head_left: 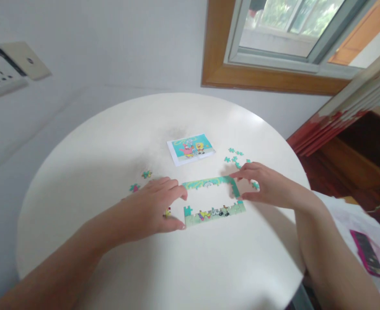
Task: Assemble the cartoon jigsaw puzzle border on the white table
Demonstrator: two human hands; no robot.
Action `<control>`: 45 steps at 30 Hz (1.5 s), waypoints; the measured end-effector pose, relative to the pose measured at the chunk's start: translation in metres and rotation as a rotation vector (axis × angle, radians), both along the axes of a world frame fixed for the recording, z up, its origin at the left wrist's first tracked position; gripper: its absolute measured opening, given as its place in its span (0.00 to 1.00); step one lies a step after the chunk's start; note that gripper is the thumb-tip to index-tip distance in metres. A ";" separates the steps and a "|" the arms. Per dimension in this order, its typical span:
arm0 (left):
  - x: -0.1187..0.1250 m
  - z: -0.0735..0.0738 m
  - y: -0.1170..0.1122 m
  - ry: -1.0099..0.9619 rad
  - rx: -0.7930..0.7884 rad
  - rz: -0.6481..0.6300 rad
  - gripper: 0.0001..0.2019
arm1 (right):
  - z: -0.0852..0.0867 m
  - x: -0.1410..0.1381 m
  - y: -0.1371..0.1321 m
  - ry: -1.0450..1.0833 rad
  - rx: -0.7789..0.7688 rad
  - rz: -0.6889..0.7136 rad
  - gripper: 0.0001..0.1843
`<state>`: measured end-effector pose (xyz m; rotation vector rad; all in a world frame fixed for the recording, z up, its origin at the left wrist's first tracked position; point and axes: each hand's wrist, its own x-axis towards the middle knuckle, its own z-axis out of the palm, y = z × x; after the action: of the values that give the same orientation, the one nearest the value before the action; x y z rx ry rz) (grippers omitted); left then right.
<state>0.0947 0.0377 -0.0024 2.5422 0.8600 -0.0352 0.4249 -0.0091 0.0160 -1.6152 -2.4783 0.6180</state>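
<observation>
A jigsaw puzzle border (216,213) lies flat on the table, its middle showing bare white tabletop. My left hand (159,201) is at its left side, thumb by the lower left corner and forefinger by the upper left, where a gap shows in the border. Along the right side rests my right hand (263,183), forefinger at the upper corner and thumb touching the right edge. Both hands have thumb and fingers spread around the edges. A yellow and red puzzle piece (167,212) shows between my left thumb and forefinger, lying on the table.
Behind the border lies a printed reference picture (191,148) of cartoon figures. Several loose teal pieces (234,159) lie at the right, and darker mixed pieces (147,174) at the left. The round white table (164,271) meets the wall. A pink-edged phone (367,254) lies at far right.
</observation>
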 end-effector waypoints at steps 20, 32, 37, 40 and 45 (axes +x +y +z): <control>-0.005 -0.014 -0.003 -0.059 0.091 -0.013 0.16 | -0.029 0.007 -0.007 -0.056 0.022 0.043 0.68; -0.007 -0.023 0.022 -0.054 0.236 0.080 0.15 | -0.025 0.003 -0.005 -0.073 -0.017 0.028 0.64; -0.003 -0.025 0.021 -0.059 0.214 0.099 0.12 | -0.027 0.005 -0.005 -0.052 0.006 0.030 0.62; -0.001 -0.025 0.020 -0.073 0.205 0.110 0.12 | -0.029 0.006 -0.005 -0.033 0.031 0.036 0.62; 0.000 -0.023 0.019 -0.079 0.199 0.109 0.11 | -0.027 0.006 -0.005 -0.042 0.031 0.050 0.60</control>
<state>0.0948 0.0568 -0.0257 2.6535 1.0135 0.1930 0.4311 -0.0144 -0.0109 -1.5759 -2.5524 0.5540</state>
